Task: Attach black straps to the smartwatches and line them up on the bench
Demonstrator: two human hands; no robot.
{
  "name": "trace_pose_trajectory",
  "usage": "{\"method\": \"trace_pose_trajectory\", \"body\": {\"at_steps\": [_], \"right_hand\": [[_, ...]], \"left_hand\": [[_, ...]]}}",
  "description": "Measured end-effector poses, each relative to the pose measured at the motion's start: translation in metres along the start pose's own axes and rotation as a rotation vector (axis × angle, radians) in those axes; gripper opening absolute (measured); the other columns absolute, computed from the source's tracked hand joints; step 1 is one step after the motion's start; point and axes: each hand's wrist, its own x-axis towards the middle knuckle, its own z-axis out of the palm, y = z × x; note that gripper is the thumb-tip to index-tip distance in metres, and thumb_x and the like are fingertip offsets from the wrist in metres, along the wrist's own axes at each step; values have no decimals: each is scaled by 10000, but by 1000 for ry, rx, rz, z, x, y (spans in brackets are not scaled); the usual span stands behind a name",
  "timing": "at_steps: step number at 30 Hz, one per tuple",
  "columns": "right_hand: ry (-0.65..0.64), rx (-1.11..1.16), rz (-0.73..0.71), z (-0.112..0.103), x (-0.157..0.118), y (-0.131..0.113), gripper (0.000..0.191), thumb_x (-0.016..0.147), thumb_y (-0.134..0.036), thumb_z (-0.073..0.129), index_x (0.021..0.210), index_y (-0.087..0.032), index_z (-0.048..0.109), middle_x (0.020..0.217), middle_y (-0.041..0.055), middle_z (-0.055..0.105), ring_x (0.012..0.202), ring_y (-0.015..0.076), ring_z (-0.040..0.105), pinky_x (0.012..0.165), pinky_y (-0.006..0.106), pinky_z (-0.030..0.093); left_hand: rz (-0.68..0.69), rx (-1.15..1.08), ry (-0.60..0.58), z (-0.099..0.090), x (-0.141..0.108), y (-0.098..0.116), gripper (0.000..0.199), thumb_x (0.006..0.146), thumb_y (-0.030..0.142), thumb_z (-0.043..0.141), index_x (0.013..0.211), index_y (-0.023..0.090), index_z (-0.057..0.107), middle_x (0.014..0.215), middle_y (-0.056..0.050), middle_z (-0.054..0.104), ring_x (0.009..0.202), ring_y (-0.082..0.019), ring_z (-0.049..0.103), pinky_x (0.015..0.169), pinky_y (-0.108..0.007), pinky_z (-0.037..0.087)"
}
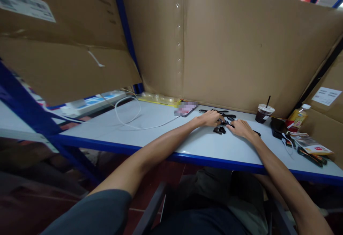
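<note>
On the white tabletop, my left hand and my right hand are close together, fingers closed on a small black piece between them. The fingers cover much of it, so its kind cannot be made out. A dark end shows past my right hand; whether it joins the held piece is hidden. Just behind my hands lie slim black strips, one of them reaching out to the left. Several small flat black pieces rest on the table in front of my fingers.
A phone with a white cable lies left of my hands. To the right stand a lidded drink cup with a straw and a yellow bottle, near a black box and packets. Cardboard walls enclose the table.
</note>
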Motion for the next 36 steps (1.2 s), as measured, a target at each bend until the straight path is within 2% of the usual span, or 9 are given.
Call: {"method": "trace_pose_trajectory", "body": {"at_steps": [9,16,26,31,36], "right_hand": [[-21,-4,10,-2,-1,-2,523,1020,-514,382,1008,-171,777,992,177,765,909,286,711,752,332,425],[-21,-14,6,-2,-1,-3,518,1022,-515,385,998,-171,772,1015,176,765,935,281,712,768,330,429],[-3,-15,-25,-1,-1,-6,519,1018,-525,376,1012,-200,781,994,160,766,909,271,703,774,330,424],[-12,-23,-27,-3,-1,-10,513,1019,-522,373,1003,-202,773,984,152,767,898,269,707,754,324,419],[-19,-22,-26,-4,-1,-11,510,1019,-524,379,998,-199,770,992,152,767,895,267,708,754,321,418]], "left_hand": [[-37,30,-24,-4,-2,4,323,865,257,585,1158,239,721,914,-89,763,856,-261,720,722,-295,464],[-50,35,-4,4,0,5,279,974,403,532,1097,217,699,931,-106,752,866,-267,714,734,-301,469],[-91,153,-48,12,4,14,307,998,317,459,1086,131,687,954,-178,749,882,-304,736,778,-365,514],[-119,150,-66,13,5,13,322,997,320,463,1059,133,718,964,-181,755,921,-301,736,811,-366,523],[-174,120,-77,10,5,15,325,976,290,472,948,139,759,980,-182,758,942,-299,734,840,-370,527]]}}
